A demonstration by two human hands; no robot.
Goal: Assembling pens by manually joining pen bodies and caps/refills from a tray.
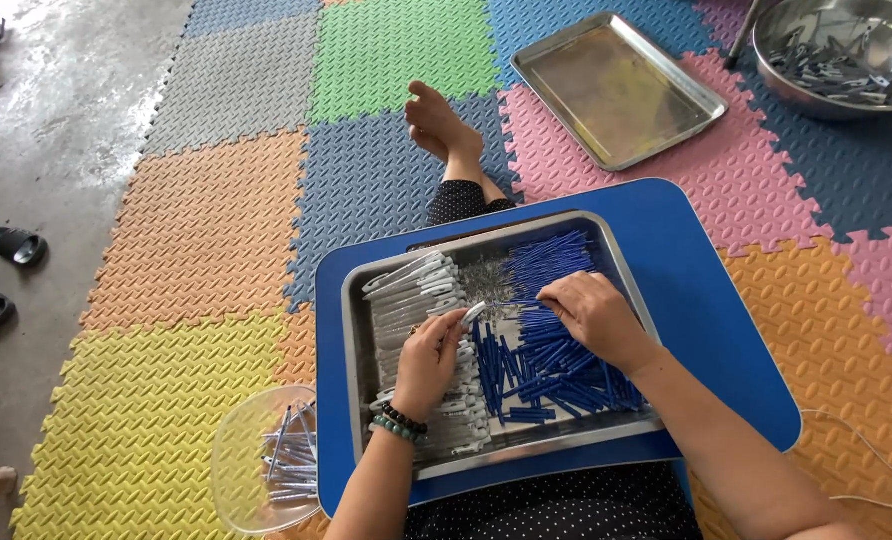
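Nearest the camera, the person's two forearms reach forward over a dotted dark garment to a blue table [726, 330] set across the lap. On the table stands a shallow steel tray [351, 330]. Its left part holds a stack of white plastic pieces [411, 300]; its right part holds a loose heap of blue plastic pieces [556, 365]; between them, at the far side, lies a small pile of metal springs [486, 275].

The left hand [428, 365], with bead bracelets at the wrist, pinches one white piece [474, 312] between thumb and fingertips. The right hand [591, 315] rests on the blue heap, fingers curled narrow; whether it grips a blue piece or a spring cannot be told.

Hazards, as judged from this arrangement:

- The table rests on the legs. A shift of the legs could tilt it and slide the tray toward the near edge.
- The blue pieces lie loose and piled near the right rim; a sweep of the right hand could push some over.
- The springs are small; one dropped into the heap would be hard to find.
- A clear bowl [241, 470] of finished pieces sits on the foam floor mat [206, 230] just beside the left elbow, partly under the table edge; an elbow movement could tip it.

An empty steel tray [616, 90] and a steel bowl [836, 55] of parts lie well apart, beyond reach.
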